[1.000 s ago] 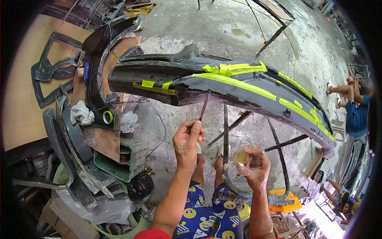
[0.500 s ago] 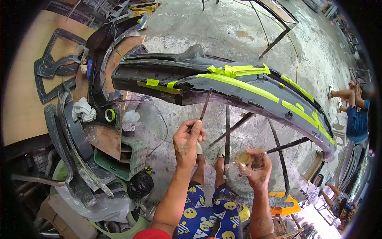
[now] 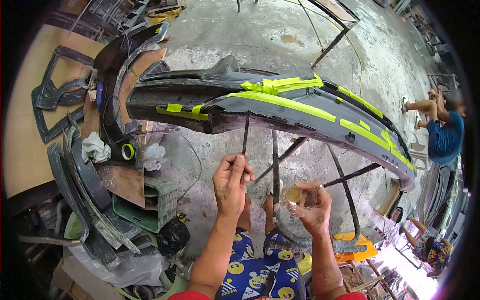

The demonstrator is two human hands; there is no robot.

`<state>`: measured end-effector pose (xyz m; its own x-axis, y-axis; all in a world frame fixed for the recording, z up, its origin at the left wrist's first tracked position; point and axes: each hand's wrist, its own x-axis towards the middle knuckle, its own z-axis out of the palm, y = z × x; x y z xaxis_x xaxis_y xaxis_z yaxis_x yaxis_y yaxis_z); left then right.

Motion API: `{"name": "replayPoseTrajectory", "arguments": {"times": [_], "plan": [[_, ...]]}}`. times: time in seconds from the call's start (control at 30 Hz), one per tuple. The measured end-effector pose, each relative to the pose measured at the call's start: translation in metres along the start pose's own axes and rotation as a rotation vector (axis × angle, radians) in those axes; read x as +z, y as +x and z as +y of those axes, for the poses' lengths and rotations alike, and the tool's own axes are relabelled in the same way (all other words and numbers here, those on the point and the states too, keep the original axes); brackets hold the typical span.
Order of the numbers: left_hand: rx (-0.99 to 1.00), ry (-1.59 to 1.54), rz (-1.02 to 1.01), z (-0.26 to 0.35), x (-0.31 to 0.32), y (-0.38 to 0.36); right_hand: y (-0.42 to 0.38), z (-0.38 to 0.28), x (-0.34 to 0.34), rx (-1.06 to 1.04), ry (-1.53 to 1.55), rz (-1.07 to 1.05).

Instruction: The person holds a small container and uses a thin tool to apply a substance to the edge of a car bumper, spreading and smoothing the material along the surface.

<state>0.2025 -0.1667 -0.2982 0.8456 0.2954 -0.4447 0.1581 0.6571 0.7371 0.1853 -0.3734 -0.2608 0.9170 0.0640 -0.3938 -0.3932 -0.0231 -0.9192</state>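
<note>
My left hand (image 3: pixel 231 181) pinches a thin dark stick (image 3: pixel 245 134) between thumb and fingers. It points upward, and its tip overlaps the lower edge of a long black car bumper (image 3: pixel 295 116). Strips of bright yellow-green tape (image 3: pixel 287 106) run along the bumper. My right hand (image 3: pixel 316 207), lower and to the right, is closed around a clear plastic cup (image 3: pixel 294 195) with a yellowish liquid inside.
Dark metal stand legs (image 3: pixel 275 170) rise under the bumper. On the left are a green crate (image 3: pixel 159 205), a tape roll (image 3: pixel 128 152), crumpled white cloth (image 3: pixel 95 148) and several black moulded parts (image 3: pixel 80 187). A seated person (image 3: pixel 445 132) is at right.
The bumper and surroundings have shifted left in view. The stick stands more upright, its tip still at the bumper's lower edge. Both hands keep their hold.
</note>
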Motion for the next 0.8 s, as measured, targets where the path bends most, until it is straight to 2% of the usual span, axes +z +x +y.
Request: {"name": "replayPoseTrajectory", "arguments": {"times": [0.5,0.6,0.67,0.7,0.73,0.77,0.8], "plan": [[-0.137,0.173,-0.106,-0.003,0.019,-0.025,-0.003,0.007,-0.013,-0.005,-0.061,0.039],[-0.115,0.196,-0.115,0.007,0.015,-0.032,0.003,0.012,-0.020,-0.067,-0.117,0.062],[-0.062,0.427,-0.136,0.023,0.010,-0.035,0.011,0.011,-0.026,-0.030,-0.166,0.045],[-0.074,0.426,-0.153,0.031,0.010,-0.034,0.014,-0.004,-0.026,0.068,-0.086,0.040],[0.080,0.590,-0.239,0.039,0.011,-0.034,0.021,-0.005,-0.028,0.072,-0.087,0.057],[0.237,0.750,-0.326,0.048,0.012,-0.034,0.027,-0.004,-0.031,-0.013,-0.138,0.047],[0.222,0.748,-0.342,0.058,0.015,-0.034,0.032,-0.005,-0.035,-0.093,-0.190,0.038]]}}
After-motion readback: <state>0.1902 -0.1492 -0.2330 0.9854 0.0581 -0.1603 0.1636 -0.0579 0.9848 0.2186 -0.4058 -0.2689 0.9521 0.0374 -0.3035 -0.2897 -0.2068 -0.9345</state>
